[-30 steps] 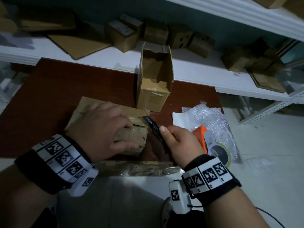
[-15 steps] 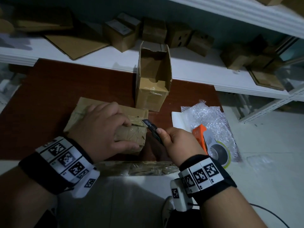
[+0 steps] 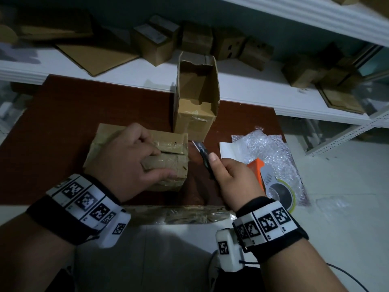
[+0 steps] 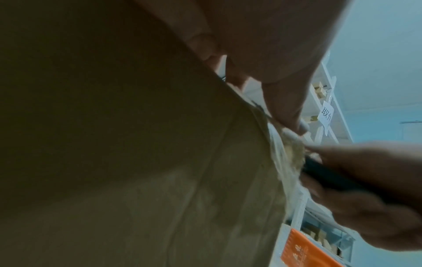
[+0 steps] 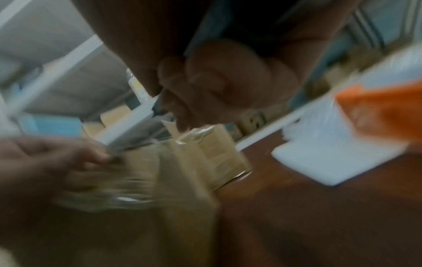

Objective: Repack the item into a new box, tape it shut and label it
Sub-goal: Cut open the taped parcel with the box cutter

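Near the front edge of the surface [image 3: 52, 114], head view: old taped box [image 3: 168, 163] lies on its side under the left hand [image 3: 124, 163], whose fingers curl over its top, thumb on the near face.
Right hand [image 3: 231, 175]: closed round a dark box cutter [image 3: 201, 151], blade end just off the box's right end, not touching as far as I can tell.
Step in hand: opening the old box to get the item out; repacking not yet begun.
Next move: blade into the tape seam along the top, shallow, away from the holding fingers.
New box [image 3: 195, 95]: plain corrugated, flaps up, at the back edge.
Right edge: crinkly bubble wrap [image 3: 267, 148] and an orange tape dispenser [image 3: 271, 182].
Left wrist view: creased brown cardboard under glossy, wrinkled tape; the cutter close by.
Right wrist view: blurred; fingers bunched tight, orange plastic at right.
Item: hidden, presumably inside the taped box.
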The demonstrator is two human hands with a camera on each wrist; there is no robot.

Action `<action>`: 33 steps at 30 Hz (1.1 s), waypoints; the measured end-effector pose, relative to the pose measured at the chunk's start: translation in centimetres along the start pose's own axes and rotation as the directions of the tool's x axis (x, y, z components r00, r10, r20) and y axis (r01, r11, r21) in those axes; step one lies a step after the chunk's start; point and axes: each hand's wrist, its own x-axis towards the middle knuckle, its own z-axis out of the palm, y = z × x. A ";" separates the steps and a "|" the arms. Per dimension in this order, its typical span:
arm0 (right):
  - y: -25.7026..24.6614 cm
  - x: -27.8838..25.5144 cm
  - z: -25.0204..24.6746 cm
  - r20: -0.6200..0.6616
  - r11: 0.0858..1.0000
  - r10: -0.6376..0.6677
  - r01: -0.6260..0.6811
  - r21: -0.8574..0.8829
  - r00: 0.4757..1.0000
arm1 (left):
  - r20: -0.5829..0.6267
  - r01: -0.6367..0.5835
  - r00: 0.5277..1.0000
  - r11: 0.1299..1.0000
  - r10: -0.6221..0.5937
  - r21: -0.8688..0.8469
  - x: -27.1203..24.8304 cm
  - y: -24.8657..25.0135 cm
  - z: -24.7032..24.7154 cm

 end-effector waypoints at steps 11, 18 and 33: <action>-1.9 -0.6 1.5 0.271 0.764 -0.047 -0.140 0.629 0.962 | 0.035 -0.085 0.996 0.956 0.078 0.280 -0.1 0.2 0.4; -1.6 -0.2 2.4 0.277 0.736 -0.067 -0.140 0.662 0.959 | 0.056 -0.091 0.995 0.965 0.079 0.248 -0.2 -0.1 0.8; -1.6 0.6 2.6 0.522 0.216 -0.184 -0.484 0.848 0.833 | 0.030 -0.227 0.974 0.954 0.225 0.198 -0.1 -0.9 1.4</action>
